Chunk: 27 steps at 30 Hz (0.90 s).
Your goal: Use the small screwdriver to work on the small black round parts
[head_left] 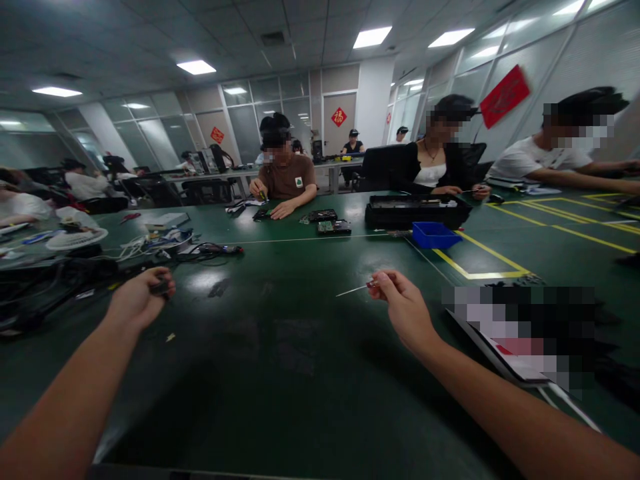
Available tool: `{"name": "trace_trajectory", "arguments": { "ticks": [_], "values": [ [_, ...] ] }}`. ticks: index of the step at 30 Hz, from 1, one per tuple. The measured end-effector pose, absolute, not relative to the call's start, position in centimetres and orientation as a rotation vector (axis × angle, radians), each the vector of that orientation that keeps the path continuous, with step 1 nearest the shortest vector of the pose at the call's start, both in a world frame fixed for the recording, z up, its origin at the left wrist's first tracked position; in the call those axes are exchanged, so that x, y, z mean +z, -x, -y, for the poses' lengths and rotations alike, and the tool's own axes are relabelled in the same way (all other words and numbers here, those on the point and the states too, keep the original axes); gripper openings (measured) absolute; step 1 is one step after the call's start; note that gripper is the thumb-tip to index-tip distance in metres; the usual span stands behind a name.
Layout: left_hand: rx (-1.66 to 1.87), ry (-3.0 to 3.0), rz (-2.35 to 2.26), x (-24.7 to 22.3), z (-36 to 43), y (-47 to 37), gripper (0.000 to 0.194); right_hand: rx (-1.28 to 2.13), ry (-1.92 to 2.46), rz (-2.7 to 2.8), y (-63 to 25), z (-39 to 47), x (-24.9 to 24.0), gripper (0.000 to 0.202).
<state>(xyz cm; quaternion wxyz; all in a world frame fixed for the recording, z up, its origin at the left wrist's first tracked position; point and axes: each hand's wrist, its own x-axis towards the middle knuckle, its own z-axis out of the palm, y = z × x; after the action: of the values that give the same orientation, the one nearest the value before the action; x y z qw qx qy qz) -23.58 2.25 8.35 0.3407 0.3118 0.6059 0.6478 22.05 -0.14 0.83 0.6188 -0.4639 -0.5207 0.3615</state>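
Note:
My right hand (400, 303) is closed around the reddish handle of a thin screwdriver (353, 291). Its bare metal shaft points left above the green tabletop (280, 413). Over at the left, my left hand (140, 300) has its fingers curled round a small dark piece (160, 288), too blurred for its kind to show. Between the hands, flat dark pieces (219, 287) lie on the table, and a small pale scrap (171, 337) is near my left wrist.
Tangled cables (200, 251) lie at the left. Toward the back are opened drives (334, 227), a long black casing (417, 212) and a blue bin (435, 235). A partly blurred flat object (500, 347) sits beside my right forearm. Co-workers sit across the table.

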Motion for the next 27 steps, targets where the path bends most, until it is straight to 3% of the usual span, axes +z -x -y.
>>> {"name": "trace_trajectory", "arguments": {
  "ticks": [8, 13, 19, 27],
  "values": [
    [1.339, -0.964, -1.159, 7.0, -3.0, 8.8, 0.030, 0.873, 1.029, 1.181, -21.9, 0.3, 0.8, 0.028],
    [0.967, -1.512, -1.188, 5.0, -1.2, 2.5, 0.059, 0.870, 1.045, 1.176, -22.0, 0.8, 1.4, 0.022],
    [0.784, -1.836, -1.286, 1.5, -0.1, 0.4, 0.037, 0.879, 1.061, 1.230, -22.1, 1.0, 1.8, 0.026],
    [0.837, -1.993, -1.166, 0.3, -0.2, 1.1, 0.046, 0.937, 0.993, 1.294, -21.4, 1.5, 1.9, 0.025]
  ]
}}
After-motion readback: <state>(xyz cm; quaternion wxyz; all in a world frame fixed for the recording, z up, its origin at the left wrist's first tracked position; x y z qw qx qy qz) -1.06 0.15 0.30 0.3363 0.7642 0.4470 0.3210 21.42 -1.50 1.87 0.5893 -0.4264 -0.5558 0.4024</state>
